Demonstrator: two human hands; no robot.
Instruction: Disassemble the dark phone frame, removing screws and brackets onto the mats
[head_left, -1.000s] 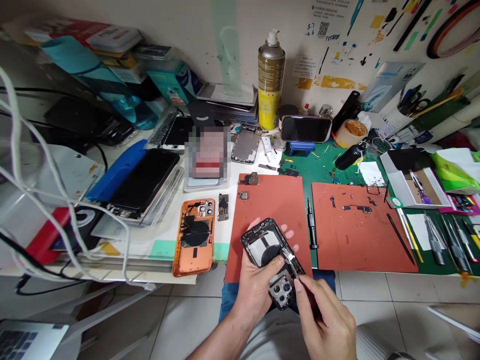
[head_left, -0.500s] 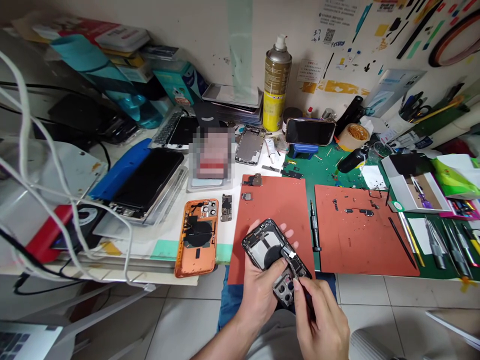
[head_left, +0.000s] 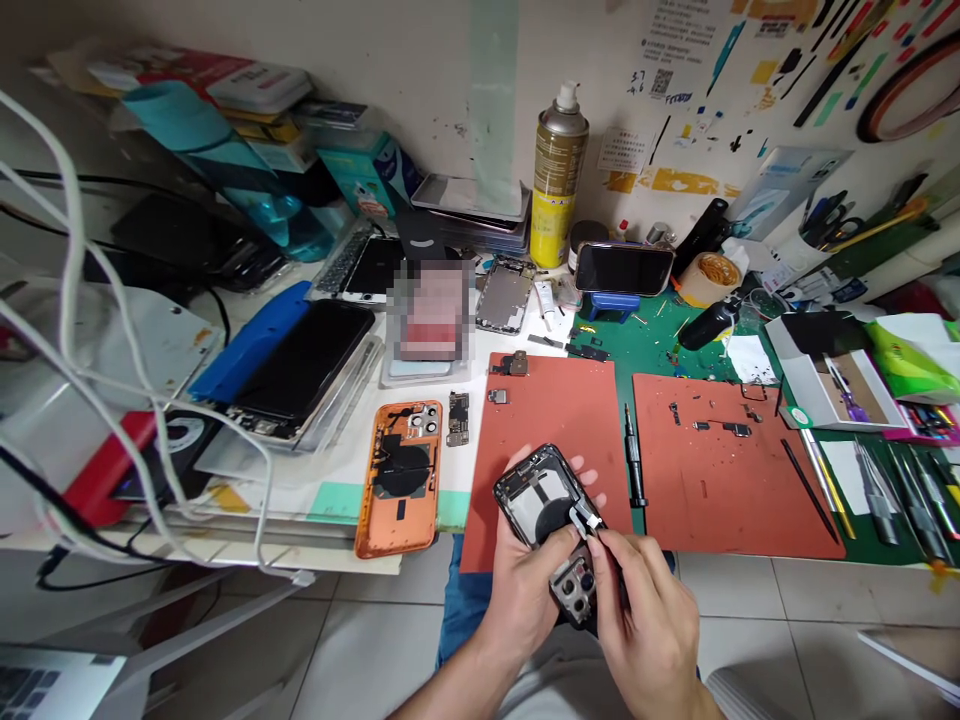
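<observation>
The left hand (head_left: 529,585) holds a black phone shell (head_left: 552,512). At its two o'clock, the right hand (head_left: 651,605) seems to pinch a silver strip (head_left: 589,519). Working that strip looks like the job now; next needs slow, soft fingers. Farther, an orange shell (head_left: 409,515) lies at ten o'clock.

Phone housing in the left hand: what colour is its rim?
The rim is black, as the head view shows.
</observation>
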